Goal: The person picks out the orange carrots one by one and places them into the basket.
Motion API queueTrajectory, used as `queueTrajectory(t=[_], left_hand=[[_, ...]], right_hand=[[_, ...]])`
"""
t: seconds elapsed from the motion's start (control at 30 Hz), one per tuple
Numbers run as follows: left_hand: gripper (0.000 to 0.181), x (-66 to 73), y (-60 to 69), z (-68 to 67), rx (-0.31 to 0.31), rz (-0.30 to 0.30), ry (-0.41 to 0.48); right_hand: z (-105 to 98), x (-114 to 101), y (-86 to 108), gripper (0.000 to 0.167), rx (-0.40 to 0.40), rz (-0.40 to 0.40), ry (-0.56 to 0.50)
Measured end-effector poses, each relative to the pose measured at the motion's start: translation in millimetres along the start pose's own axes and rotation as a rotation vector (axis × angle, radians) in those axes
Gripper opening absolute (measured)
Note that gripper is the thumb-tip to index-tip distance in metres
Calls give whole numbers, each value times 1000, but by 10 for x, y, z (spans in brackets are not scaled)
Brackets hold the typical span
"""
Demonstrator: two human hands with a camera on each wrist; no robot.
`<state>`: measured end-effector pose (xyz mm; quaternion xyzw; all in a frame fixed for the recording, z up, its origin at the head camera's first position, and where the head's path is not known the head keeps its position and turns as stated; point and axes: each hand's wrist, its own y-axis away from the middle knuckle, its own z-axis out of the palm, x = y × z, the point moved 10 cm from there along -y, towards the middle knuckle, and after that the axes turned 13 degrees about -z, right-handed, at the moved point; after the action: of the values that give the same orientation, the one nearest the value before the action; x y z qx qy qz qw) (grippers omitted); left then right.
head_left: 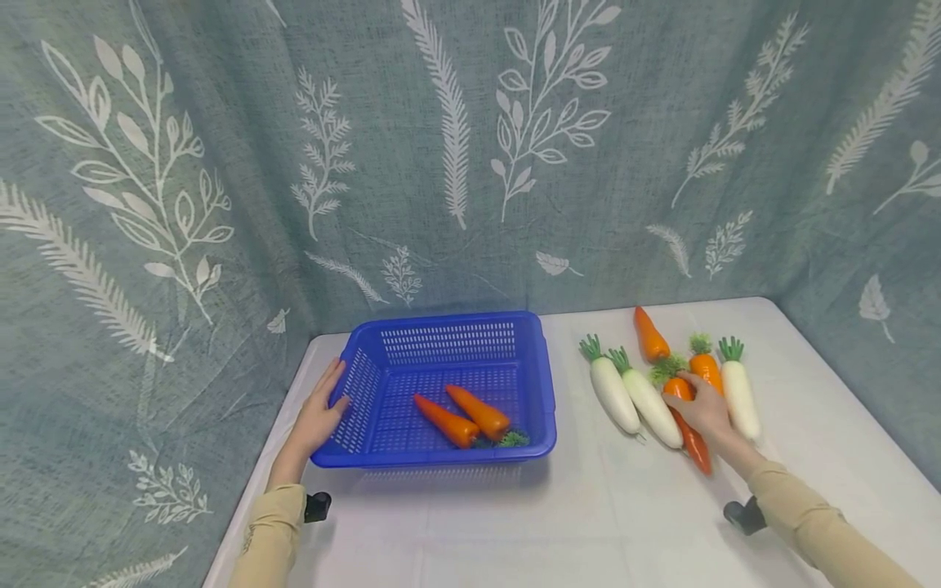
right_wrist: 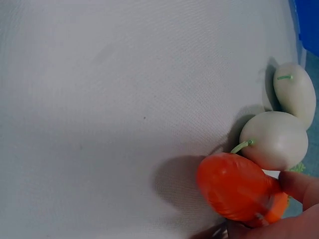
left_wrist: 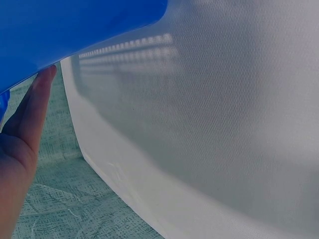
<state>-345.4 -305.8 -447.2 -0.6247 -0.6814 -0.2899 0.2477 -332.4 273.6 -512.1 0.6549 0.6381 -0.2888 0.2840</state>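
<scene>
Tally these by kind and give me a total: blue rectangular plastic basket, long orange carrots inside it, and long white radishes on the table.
Blue rectangular plastic basket: 1
Long orange carrots in the basket: 2
Long white radishes with green tops: 3
Total: 6

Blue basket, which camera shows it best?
The head view: nearly the whole basket shows, with two carrots inside. The left wrist view catches only part of its outside, above the left hand; the right wrist view, just a bit at the upper right corner.
</scene>
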Motion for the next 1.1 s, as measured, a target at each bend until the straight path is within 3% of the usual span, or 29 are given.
queueTrajectory(t=[1.1], left_hand=[[58, -5, 7, 14, -11, -8, 10]], right_hand=[[-87, -19, 54, 66, 50, 24, -57]])
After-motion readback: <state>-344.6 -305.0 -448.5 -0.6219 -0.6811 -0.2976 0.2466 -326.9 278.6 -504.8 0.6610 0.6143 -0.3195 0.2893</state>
